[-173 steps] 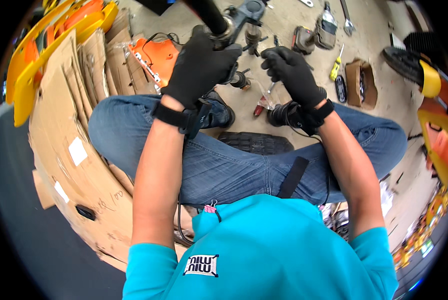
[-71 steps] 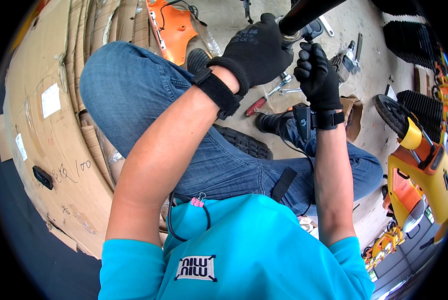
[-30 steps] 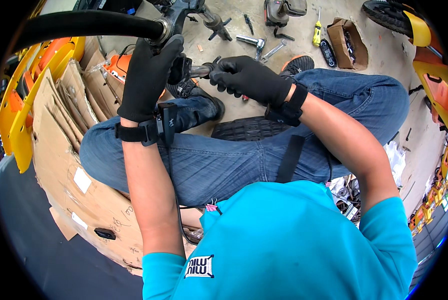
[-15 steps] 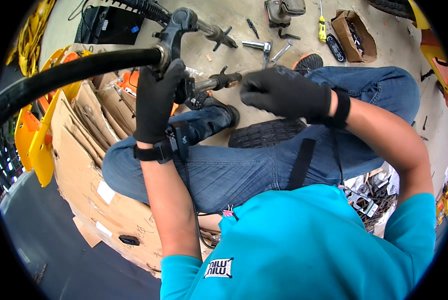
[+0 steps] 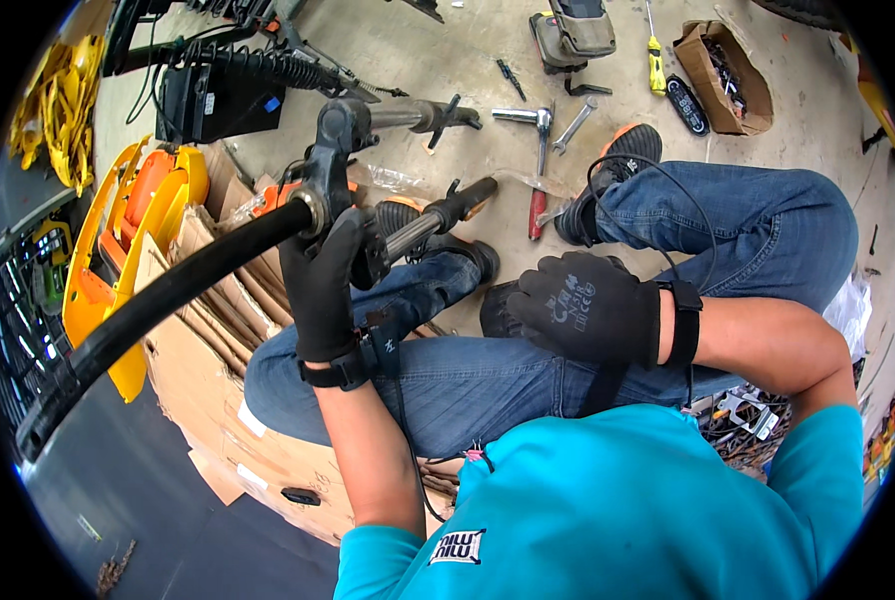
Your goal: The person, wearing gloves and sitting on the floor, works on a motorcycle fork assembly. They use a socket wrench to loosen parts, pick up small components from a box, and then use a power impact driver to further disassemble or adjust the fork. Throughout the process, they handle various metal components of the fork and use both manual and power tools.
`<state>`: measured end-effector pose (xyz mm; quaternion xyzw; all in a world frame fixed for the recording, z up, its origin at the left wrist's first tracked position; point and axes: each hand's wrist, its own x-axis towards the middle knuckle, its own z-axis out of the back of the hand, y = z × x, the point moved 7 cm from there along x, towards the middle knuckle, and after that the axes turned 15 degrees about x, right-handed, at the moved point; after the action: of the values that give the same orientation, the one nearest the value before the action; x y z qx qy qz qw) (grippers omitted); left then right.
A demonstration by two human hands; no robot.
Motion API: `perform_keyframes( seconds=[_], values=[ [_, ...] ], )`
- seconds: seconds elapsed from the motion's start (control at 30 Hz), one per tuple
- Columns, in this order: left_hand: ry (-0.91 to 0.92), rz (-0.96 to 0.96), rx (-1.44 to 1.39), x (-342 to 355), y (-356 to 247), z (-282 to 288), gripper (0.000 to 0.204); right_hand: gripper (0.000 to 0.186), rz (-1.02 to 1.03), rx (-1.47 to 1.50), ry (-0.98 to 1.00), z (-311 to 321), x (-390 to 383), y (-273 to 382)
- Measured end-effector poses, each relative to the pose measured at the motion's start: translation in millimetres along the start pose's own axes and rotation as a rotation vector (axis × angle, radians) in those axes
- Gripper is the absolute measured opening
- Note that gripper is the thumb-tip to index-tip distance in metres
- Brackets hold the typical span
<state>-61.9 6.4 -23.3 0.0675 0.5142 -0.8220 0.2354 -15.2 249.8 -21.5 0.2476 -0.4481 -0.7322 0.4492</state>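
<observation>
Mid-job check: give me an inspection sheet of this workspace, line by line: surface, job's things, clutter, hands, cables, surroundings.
Surface: bare concrete floor; flattened cardboard beside the person's left leg.
Job's things: black tube running into a black metal clamp assembly with a handlebar grip.
Clutter: ratchet wrench, red-handled tool, yellow screwdriver, cardboard box of small parts.
Hands: left hand, gloved, closed around the tube's end at the clamp; right hand, gloved, resting on the knee, holding nothing.
Cables: thin black cable looping over the right leg.
Surroundings: orange and yellow body panels, black ribbed hose.
</observation>
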Motion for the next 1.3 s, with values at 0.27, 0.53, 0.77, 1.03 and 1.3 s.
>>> perform_keyframes(
  seconds=[0.27, 0.53, 0.77, 1.03, 1.3],
  values=[
    [-0.055, 0.118, -0.1, -4.9, -0.3, -1.1, 0.029, 0.023, -0.137, 0.026, 0.024, 12.9, 0.7, -18.7],
    [-0.061, 0.115, -0.139, -3.2, 4.2, 4.1, 0.025, 0.026, -0.182, 0.032, 0.109, 6.6, 3.1, -17.4],
    [-0.049, 0.13, -0.118, -3.4, 0.9, 1.6, 0.02, 0.024, -0.2, 0.011, 0.152, 4.7, 5.3, -21.4],
    [-0.056, 0.132, -0.087, -4.0, 1.9, 0.6, 0.018, 0.023, -0.186, 0.003, 0.139, 3.0, 6.4, -24.2],
    [-0.077, 0.081, -0.079, -2.8, 2.1, 3.2, 0.017, 0.024, -0.157, -0.014, 0.116, 0.2, 5.5, -26.2]
  ],
)
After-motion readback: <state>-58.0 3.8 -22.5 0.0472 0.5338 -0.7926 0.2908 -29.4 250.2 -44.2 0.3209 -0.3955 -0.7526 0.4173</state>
